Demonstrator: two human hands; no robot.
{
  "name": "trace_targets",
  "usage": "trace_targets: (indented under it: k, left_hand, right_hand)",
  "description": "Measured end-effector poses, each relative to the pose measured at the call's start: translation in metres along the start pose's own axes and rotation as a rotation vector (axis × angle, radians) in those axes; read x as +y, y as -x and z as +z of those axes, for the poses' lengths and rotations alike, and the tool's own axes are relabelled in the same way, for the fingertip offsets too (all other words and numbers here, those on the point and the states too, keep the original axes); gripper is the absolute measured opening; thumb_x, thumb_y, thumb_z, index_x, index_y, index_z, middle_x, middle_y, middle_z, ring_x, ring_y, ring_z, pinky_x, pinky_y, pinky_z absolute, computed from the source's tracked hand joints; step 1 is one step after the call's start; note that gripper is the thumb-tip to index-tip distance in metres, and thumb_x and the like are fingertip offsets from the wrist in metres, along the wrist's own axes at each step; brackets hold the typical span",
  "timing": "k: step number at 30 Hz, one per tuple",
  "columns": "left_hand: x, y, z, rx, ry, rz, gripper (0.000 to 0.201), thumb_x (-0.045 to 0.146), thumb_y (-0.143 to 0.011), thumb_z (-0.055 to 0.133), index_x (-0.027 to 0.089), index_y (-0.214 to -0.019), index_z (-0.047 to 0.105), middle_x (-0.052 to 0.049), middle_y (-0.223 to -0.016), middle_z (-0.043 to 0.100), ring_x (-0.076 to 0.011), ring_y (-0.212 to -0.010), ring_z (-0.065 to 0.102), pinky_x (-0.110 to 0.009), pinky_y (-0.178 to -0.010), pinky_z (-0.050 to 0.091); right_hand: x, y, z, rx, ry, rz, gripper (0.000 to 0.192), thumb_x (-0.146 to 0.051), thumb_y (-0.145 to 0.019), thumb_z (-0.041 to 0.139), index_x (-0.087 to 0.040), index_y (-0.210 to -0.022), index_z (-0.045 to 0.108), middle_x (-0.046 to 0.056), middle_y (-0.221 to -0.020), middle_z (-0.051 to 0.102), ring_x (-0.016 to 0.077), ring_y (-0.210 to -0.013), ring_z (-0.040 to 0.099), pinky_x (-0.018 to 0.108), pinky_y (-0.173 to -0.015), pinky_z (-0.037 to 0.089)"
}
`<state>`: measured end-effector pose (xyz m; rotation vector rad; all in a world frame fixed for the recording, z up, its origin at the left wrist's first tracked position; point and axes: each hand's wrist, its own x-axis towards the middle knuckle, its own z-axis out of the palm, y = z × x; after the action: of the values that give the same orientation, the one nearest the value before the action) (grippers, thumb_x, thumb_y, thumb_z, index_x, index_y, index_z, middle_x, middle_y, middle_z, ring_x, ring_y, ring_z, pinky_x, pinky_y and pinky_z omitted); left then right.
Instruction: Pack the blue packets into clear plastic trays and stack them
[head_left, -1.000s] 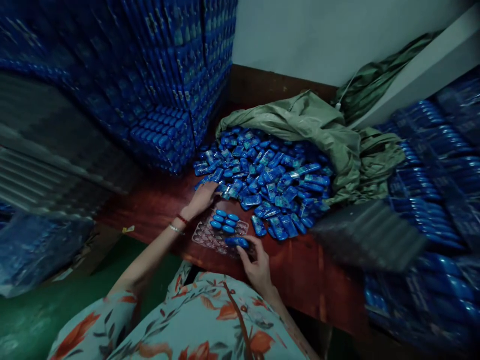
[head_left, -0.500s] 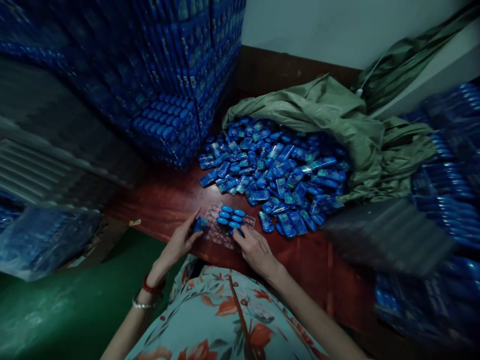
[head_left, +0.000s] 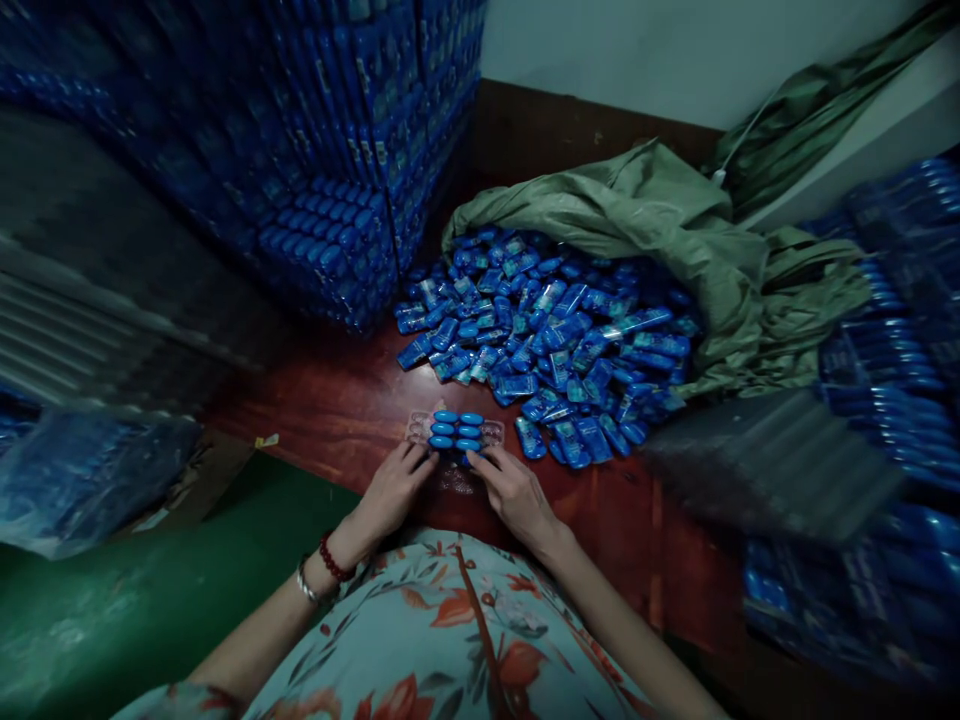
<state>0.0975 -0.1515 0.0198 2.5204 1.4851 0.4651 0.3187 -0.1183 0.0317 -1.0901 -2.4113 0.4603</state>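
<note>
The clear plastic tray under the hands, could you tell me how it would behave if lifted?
The clear plastic tray looks thin, so it would probably flex. Only a few pockets hold blue packets, so it seems light. Both hands, left and right, rest at its near edge.

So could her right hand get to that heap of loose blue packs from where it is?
Probably yes: the right hand rests at the clear tray, and the nearest blue packs lie just beyond on bare table, nothing between.

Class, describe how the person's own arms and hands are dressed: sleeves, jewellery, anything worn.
Both forearms are bare, and the left hand and right hand wear no gloves. The left wrist carries a red beaded bracelet and a thin silver bangle. The garment is pale teal with orange-red flowers.
</note>
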Motion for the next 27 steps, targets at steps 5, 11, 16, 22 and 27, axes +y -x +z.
trace_targets:
  k: [5,11,16,22,27]
  left_hand:
    - [0.009,-0.017,0.0,-0.211,-0.147,0.175,0.023,0.008,-0.087,0.041,0.012,-0.103,0.058,-0.011,-0.098,0.059,-0.0238,-0.096,0.051,-0.038,-0.083,0.045]
    - [0.0,-0.035,0.0,-0.209,-0.25,0.375,0.033,0.01,-0.091,0.034,0.009,-0.119,0.051,-0.014,-0.107,0.062,-0.022,-0.1,0.054,-0.035,-0.087,0.041]
    - [-0.026,-0.023,0.017,-0.1,-0.141,0.406,0.044,0.011,-0.093,0.028,0.014,-0.137,0.038,-0.013,-0.128,0.056,-0.0205,-0.122,0.046,-0.036,-0.103,0.03]
    - [-0.035,-0.026,0.033,-0.01,0.007,0.345,0.048,0.014,-0.093,0.03,0.016,-0.141,0.031,-0.014,-0.136,0.048,-0.0235,-0.138,0.026,-0.049,-0.112,0.01]
    - [-0.027,-0.029,0.023,-0.05,0.11,0.294,0.052,0.022,-0.094,0.035,0.016,-0.144,0.021,-0.015,-0.142,0.041,-0.0251,-0.139,0.022,-0.052,-0.112,0.013]
  right_hand:
    - [-0.002,0.001,0.009,0.024,0.073,-0.027,0.042,-0.004,-0.088,0.033,-0.017,-0.12,0.057,0.011,-0.093,0.06,0.0183,-0.087,0.059,0.031,-0.078,0.052]
    - [0.001,0.001,0.014,0.114,0.128,-0.06,0.03,-0.009,-0.09,0.039,-0.011,-0.112,0.06,0.01,-0.083,0.062,0.0182,-0.079,0.059,0.029,-0.074,0.051]
    - [-0.001,-0.005,0.006,0.057,0.179,-0.013,0.03,-0.011,-0.09,0.04,-0.016,-0.11,0.062,0.008,-0.082,0.062,0.0169,-0.075,0.058,0.028,-0.07,0.049]
    - [-0.013,-0.023,0.009,-0.076,0.258,0.022,0.031,-0.006,-0.088,0.037,-0.017,-0.1,0.064,0.01,-0.084,0.061,0.0203,-0.076,0.058,0.033,-0.068,0.049]
    - [-0.015,-0.027,0.001,-0.101,0.298,0.02,0.028,-0.011,-0.088,0.042,-0.025,-0.103,0.061,0.006,-0.089,0.062,0.0212,-0.08,0.06,0.033,-0.07,0.05]
